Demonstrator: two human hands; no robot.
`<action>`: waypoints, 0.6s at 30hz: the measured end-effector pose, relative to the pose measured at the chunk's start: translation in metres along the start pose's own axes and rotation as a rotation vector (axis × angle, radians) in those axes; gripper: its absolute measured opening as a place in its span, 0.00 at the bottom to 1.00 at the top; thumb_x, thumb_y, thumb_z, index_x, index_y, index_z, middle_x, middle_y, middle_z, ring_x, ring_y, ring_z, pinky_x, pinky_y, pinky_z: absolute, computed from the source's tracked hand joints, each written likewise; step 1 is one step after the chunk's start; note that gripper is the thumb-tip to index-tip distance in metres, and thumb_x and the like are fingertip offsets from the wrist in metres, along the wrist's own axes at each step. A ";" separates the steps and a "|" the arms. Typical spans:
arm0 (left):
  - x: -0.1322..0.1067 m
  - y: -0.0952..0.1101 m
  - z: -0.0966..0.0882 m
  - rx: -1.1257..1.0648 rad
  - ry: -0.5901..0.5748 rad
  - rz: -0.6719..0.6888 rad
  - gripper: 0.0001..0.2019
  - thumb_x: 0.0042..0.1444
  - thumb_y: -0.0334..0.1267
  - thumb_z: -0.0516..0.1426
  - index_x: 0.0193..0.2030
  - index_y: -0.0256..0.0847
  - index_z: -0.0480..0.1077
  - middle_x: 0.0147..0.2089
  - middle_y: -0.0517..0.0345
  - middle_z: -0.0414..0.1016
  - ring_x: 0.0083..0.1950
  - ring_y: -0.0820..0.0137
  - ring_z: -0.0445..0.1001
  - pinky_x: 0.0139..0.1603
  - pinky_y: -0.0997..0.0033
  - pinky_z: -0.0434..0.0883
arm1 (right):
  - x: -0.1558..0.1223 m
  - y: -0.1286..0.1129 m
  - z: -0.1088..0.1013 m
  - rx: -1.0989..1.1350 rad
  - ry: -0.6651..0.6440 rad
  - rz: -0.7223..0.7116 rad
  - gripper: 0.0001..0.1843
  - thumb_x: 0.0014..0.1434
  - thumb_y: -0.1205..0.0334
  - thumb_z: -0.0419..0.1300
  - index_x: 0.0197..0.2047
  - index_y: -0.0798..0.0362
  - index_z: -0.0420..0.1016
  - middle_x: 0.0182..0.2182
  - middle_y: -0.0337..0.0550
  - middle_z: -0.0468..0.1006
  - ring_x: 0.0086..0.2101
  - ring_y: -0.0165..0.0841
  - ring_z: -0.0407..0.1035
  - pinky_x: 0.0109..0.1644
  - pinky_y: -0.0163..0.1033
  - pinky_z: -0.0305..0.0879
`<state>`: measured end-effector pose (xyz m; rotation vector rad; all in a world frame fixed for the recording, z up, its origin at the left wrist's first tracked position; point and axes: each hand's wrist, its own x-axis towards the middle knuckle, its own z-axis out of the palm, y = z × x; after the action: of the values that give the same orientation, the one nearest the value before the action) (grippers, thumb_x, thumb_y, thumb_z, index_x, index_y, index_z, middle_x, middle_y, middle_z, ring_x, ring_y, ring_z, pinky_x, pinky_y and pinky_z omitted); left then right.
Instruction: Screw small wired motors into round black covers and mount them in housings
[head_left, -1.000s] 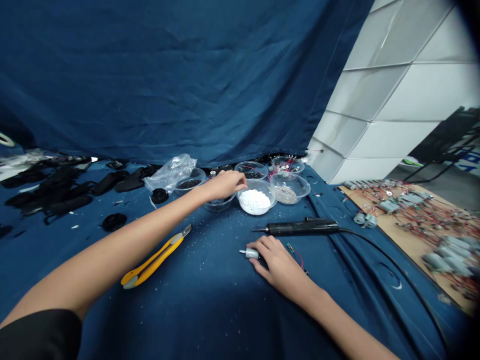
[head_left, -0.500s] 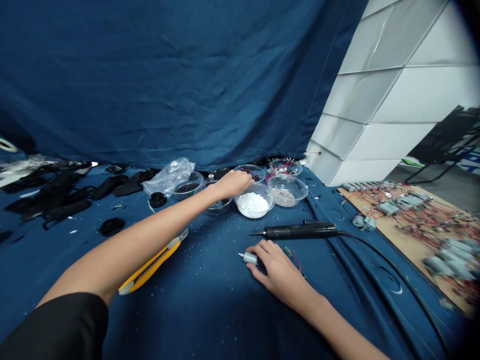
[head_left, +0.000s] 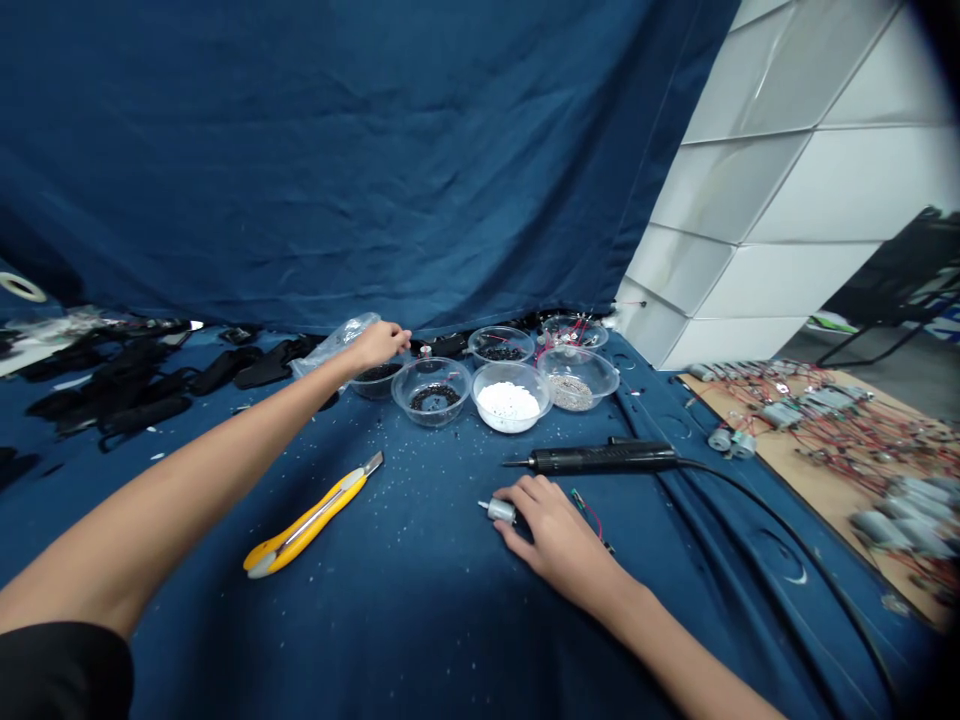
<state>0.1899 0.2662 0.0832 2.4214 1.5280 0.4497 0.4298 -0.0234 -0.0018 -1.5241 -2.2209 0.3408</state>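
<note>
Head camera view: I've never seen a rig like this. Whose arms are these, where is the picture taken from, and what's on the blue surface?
The camera is worn on a person's head, looking forward and down, so these are that person's own bare arms. The left hand is just above a clear bowl of dark granules. The right hand is cupped over a small silver motor. The blue cloth holds a yellow utility knife, a black corded soldering iron and more clear bowls. Wired parts lie on a wooden board.
</note>
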 end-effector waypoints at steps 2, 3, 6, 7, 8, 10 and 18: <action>-0.005 -0.001 0.002 -0.011 -0.013 0.025 0.19 0.62 0.45 0.45 0.36 0.37 0.73 0.36 0.49 0.79 0.35 0.68 0.76 0.37 0.71 0.67 | 0.001 -0.001 0.000 0.002 -0.002 0.009 0.10 0.62 0.62 0.55 0.47 0.51 0.70 0.41 0.44 0.73 0.42 0.40 0.65 0.48 0.50 0.64; -0.007 0.002 0.003 -0.013 -0.014 0.049 0.19 0.62 0.45 0.45 0.36 0.37 0.73 0.37 0.49 0.79 0.36 0.68 0.75 0.37 0.71 0.67 | 0.001 -0.002 0.000 0.002 -0.002 0.012 0.10 0.62 0.62 0.55 0.47 0.51 0.70 0.41 0.44 0.73 0.42 0.40 0.65 0.48 0.50 0.64; -0.005 0.016 0.010 -0.004 -0.009 0.143 0.18 0.62 0.47 0.46 0.39 0.38 0.72 0.39 0.51 0.78 0.38 0.68 0.75 0.38 0.71 0.66 | 0.002 -0.002 0.000 0.000 0.002 0.016 0.11 0.62 0.63 0.55 0.48 0.50 0.70 0.41 0.45 0.73 0.42 0.40 0.66 0.47 0.49 0.65; -0.002 0.022 0.013 0.002 -0.008 0.174 0.18 0.62 0.48 0.47 0.40 0.38 0.72 0.39 0.52 0.78 0.38 0.68 0.74 0.38 0.71 0.65 | 0.002 -0.002 0.000 -0.001 0.004 0.015 0.11 0.62 0.63 0.55 0.48 0.50 0.70 0.42 0.45 0.73 0.42 0.40 0.66 0.48 0.49 0.65; 0.003 0.029 0.016 0.009 -0.010 0.203 0.18 0.62 0.48 0.47 0.41 0.38 0.71 0.39 0.52 0.78 0.38 0.68 0.74 0.38 0.71 0.65 | 0.002 -0.001 0.001 -0.001 0.006 0.014 0.11 0.62 0.63 0.55 0.49 0.51 0.70 0.42 0.45 0.73 0.42 0.40 0.66 0.48 0.49 0.65; 0.016 0.044 0.024 0.026 -0.023 0.259 0.17 0.62 0.48 0.49 0.42 0.38 0.71 0.40 0.52 0.77 0.39 0.67 0.74 0.39 0.71 0.65 | 0.002 0.001 0.001 -0.003 0.012 0.009 0.13 0.62 0.64 0.56 0.50 0.51 0.69 0.42 0.46 0.72 0.43 0.40 0.66 0.48 0.49 0.66; 0.051 0.093 0.045 0.121 -0.047 0.345 0.17 0.62 0.48 0.50 0.42 0.37 0.73 0.44 0.47 0.76 0.43 0.64 0.73 0.43 0.67 0.65 | 0.000 0.007 0.001 -0.019 0.037 -0.028 0.14 0.63 0.65 0.54 0.52 0.53 0.69 0.43 0.49 0.71 0.43 0.40 0.66 0.49 0.49 0.68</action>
<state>0.3050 0.2717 0.0821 2.7801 1.1489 0.3685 0.4355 -0.0212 -0.0056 -1.4953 -2.2205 0.2815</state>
